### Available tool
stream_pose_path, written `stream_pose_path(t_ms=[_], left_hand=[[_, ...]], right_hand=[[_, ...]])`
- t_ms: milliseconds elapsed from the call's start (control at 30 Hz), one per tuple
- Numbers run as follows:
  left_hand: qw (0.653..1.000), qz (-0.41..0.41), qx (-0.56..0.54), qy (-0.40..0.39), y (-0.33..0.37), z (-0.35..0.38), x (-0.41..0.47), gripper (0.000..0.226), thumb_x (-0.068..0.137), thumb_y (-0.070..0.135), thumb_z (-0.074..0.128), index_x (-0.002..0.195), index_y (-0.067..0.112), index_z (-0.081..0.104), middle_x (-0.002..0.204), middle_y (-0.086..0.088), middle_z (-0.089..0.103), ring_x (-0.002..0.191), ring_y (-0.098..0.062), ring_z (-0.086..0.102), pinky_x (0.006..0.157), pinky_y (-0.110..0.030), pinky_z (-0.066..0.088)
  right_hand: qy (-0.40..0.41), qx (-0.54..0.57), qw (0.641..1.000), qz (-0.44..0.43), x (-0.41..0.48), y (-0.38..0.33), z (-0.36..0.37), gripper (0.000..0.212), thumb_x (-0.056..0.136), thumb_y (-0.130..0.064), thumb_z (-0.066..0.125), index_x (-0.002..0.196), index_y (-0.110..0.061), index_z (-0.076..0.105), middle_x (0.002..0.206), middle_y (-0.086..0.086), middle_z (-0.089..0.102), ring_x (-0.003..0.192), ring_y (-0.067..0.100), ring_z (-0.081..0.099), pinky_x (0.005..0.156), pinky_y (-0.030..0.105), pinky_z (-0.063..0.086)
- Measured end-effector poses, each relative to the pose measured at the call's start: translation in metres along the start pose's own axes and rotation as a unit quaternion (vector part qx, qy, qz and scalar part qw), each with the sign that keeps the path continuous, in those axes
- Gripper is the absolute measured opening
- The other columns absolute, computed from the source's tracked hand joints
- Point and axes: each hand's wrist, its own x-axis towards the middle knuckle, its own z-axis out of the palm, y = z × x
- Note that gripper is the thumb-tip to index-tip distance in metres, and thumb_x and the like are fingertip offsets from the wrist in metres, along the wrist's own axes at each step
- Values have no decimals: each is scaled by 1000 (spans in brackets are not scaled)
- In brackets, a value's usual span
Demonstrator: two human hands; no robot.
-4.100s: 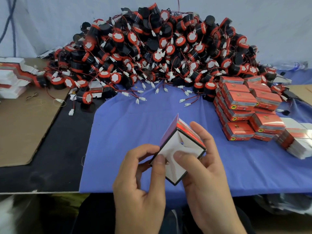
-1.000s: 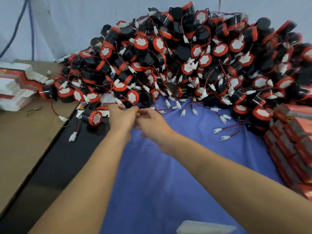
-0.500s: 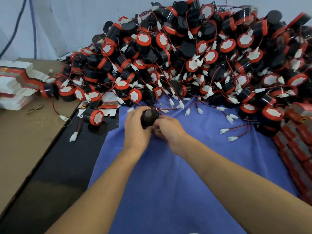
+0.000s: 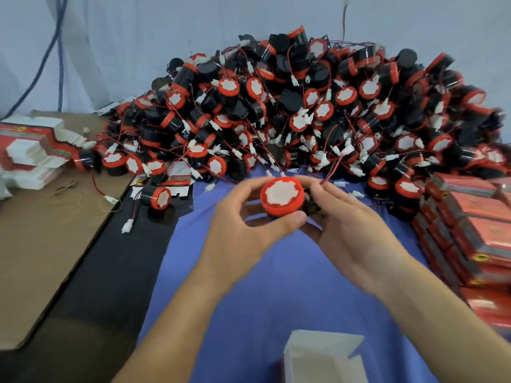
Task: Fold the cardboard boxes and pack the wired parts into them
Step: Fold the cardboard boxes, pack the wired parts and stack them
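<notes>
Both hands hold one wired part point(image 4: 281, 195), a black cylinder with a red rim and white face turned toward me, above the blue cloth point(image 4: 265, 297). My left hand point(image 4: 243, 233) grips its rim between thumb and fingers. My right hand point(image 4: 348, 230) holds the part's black body and pinches its red wire point(image 4: 333, 168). A folded open cardboard box point(image 4: 323, 355), white inside, stands at the bottom edge near me. A big pile of wired parts point(image 4: 304, 114) fills the back of the table.
Packed red boxes point(image 4: 470, 233) are stacked at the right. Flat unfolded box blanks point(image 4: 30, 150) lie stacked at the left on brown cardboard point(image 4: 41, 244). One loose part point(image 4: 156, 197) lies on the black strip beside the cloth.
Both hands have drawn one part out of the pile toward me and turned its red and white face up. The open box has come into view at the bottom.
</notes>
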Motion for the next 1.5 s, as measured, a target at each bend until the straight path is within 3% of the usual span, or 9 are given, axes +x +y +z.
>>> stream_pose_path(t_ms=[200, 400, 567, 667, 800, 967, 1067, 1167, 1500], left_hand=[[990, 55, 129, -24, 29, 6, -73, 63, 66, 40, 88, 122, 39, 58, 116, 23, 69, 113, -2, 63, 91, -15, 49], [964, 65, 250, -59, 26, 16, -139, 64, 53, 67, 75, 113, 56, 55, 116, 29, 58, 112, 8, 58, 89, -9, 41], [919, 168, 357, -29, 14, 26, -158, 54, 57, 61, 67, 106, 37, 68, 107, 37, 56, 114, -5, 57, 87, -23, 46], [896, 178, 404, -46, 7, 22, -156, 50, 62, 55, 68, 105, 30, 68, 104, 20, 63, 112, -18, 58, 89, -38, 49], [862, 162, 474, -76, -8, 22, -159, 48, 67, 54, 64, 110, 31, 65, 107, 18, 60, 118, -18, 52, 90, -31, 42], [823, 180, 530, -96, -25, 28, -166, 47, 81, 46, 56, 122, 29, 69, 117, 13, 61, 120, -25, 50, 87, -37, 48], [812, 183, 547, -94, -28, 31, -169, 41, 88, 47, 51, 117, 30, 73, 109, 8, 64, 113, -28, 56, 79, -37, 49], [783, 152, 596, -91, -31, 35, -172, 40, 66, 25, 87, 105, 22, 76, 108, -4, 63, 105, -32, 55, 75, -41, 50], [768, 136, 621, -79, -32, 40, -181, 50, 50, 9, 87, 97, 24, 76, 107, 6, 69, 112, -32, 41, 82, -46, 55]], right_hand=[[183, -94, 975, -84, -82, -16, -22, 21, 101, -18, 59, 95, -17, 80, 80, 3, 56, 72, 12, 51, 61, 19, 44], [194, -178, 959, -107, -149, -9, -21, 8, 86, -25, 71, 81, -18, 69, 68, 1, 63, 58, 13, 61, 54, 22, 53], [203, -357, 902, -133, -171, 11, -16, 23, 93, -14, 68, 76, -26, 58, 71, 0, 65, 62, 21, 71, 64, 46, 60], [192, -436, 866, -151, -172, 23, -11, 24, 91, -18, 68, 80, -27, 49, 73, -7, 64, 63, 13, 70, 59, 31, 56], [145, -512, 835, -142, -170, 35, -9, 14, 86, -42, 57, 85, -29, 50, 75, -13, 66, 68, 8, 67, 56, 22, 51], [89, -638, 746, -170, -167, 50, -10, 44, 87, -14, 69, 101, -50, 48, 67, -22, 51, 65, 9, 56, 51, 25, 44], [75, -674, 725, -125, -163, 56, -12, 25, 88, -8, 61, 88, -32, 64, 67, -13, 45, 73, 17, 48, 59, 34, 43], [80, -687, 714, -109, -160, 59, -9, 17, 90, -10, 60, 75, -18, 61, 66, -8, 48, 76, 20, 42, 64, 35, 42], [137, -730, 655, -137, -149, 64, 2, 28, 73, 0, 74, 60, -15, 54, 54, -5, 50, 65, 22, 34, 58, 35, 31]])
